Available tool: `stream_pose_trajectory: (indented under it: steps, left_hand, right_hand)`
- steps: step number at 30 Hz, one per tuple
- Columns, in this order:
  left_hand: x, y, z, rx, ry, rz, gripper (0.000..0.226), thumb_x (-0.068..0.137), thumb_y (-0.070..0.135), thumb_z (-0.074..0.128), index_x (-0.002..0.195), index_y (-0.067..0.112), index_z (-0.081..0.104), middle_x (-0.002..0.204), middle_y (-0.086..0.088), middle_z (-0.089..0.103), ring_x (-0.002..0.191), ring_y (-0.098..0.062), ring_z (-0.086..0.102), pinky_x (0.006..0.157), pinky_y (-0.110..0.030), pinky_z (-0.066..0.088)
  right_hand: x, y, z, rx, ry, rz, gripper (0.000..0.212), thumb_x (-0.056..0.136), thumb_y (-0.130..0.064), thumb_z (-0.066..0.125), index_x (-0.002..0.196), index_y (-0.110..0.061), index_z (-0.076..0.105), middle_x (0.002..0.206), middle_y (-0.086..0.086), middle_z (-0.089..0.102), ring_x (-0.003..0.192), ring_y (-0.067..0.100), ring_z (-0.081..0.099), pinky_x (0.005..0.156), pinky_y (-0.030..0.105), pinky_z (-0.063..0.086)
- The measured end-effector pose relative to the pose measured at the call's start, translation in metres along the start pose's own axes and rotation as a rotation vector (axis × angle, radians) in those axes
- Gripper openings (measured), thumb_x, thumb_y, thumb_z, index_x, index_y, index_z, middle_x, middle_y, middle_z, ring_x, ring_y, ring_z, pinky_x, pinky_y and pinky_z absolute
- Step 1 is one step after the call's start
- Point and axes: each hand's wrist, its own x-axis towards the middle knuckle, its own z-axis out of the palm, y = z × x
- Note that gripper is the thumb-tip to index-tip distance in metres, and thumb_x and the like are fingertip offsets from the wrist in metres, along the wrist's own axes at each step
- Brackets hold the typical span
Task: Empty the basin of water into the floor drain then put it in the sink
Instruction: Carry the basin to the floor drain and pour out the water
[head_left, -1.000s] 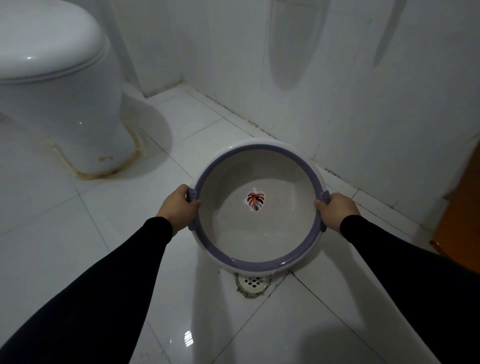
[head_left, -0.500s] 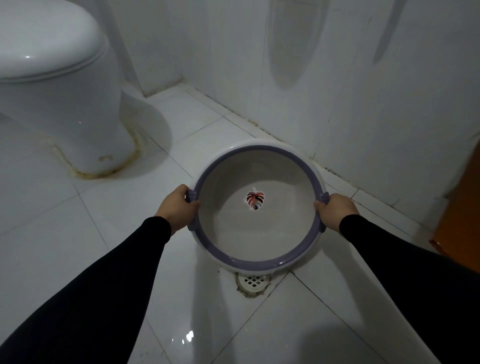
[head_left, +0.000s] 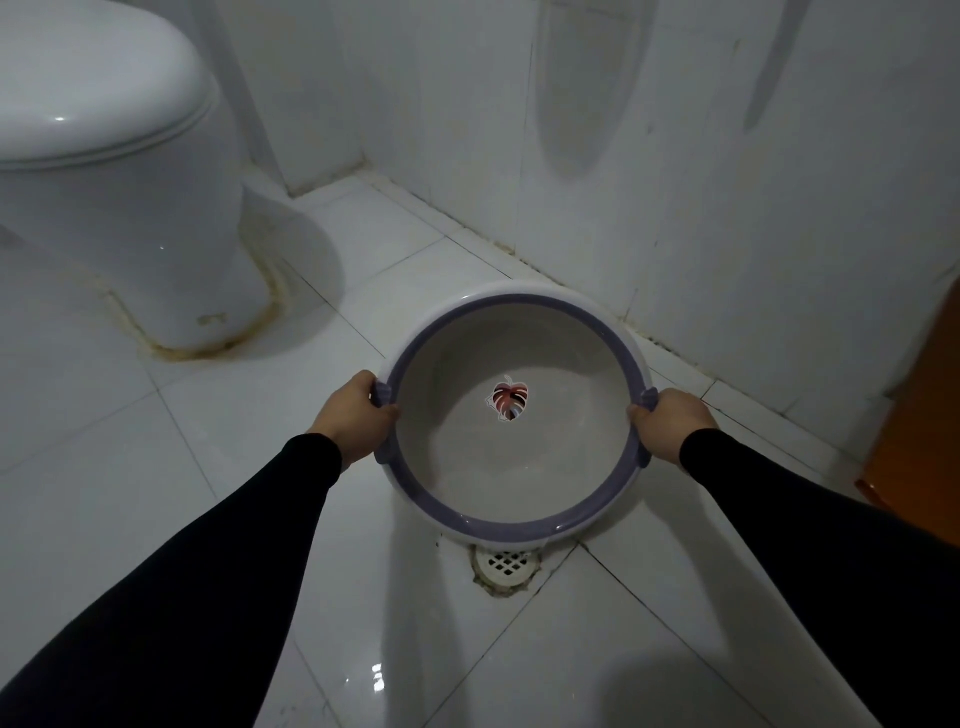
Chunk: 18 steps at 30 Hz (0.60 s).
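At far left, on the tiled floor (head_left: 130, 493), stands a white toilet (head_left: 119, 197), lid down, with a brown stain ringing its base. Left hand (head_left: 353, 415) next, black sleeve (head_left: 208, 571) behind it: grip closed on the basin's left edge, thumb over the rim and the other fingers out of sight beneath. Basin (head_left: 511, 519) at centre, held above the floor between both hands. Round, white outside, purple band along the rim, pale grey inside. A leaf picture (head_left: 510, 399) in red and dark stripes marks the middle of its bottom. Cannot tell whether any water lies in it; the inside looks smooth and even. Floor drain (head_left: 505, 564) just below the basin's near edge, a white grate partly covered by it, dirty grout around. Right hand (head_left: 670, 423): grip closed on the right rim, thumb on top. White wall (head_left: 727, 208) behind. An orange-brown surface (head_left: 924, 441) at far right.
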Motion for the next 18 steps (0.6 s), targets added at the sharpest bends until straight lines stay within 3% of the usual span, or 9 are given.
stream_pose_trajectory:
  steps: [18]
  left_hand:
    - [0.0009, -0.0036, -0.0026, 0.016, -0.017, -0.014, 0.014, 0.082, 0.011, 0.063, 0.078, 0.013, 0.05, 0.086, -0.007, 0.061, 0.088, -0.035, 0.065, 0.077, -0.053, 0.058]
  right_hand:
    - [-0.0013, 0.0039, -0.0018, -0.035, -0.023, -0.054, 0.036, 0.096, -0.023, 0.048, 0.108, 0.007, 0.062, 0.109, 0.024, 0.065, 0.099, 0.033, 0.062, 0.072, 0.027, 0.04]
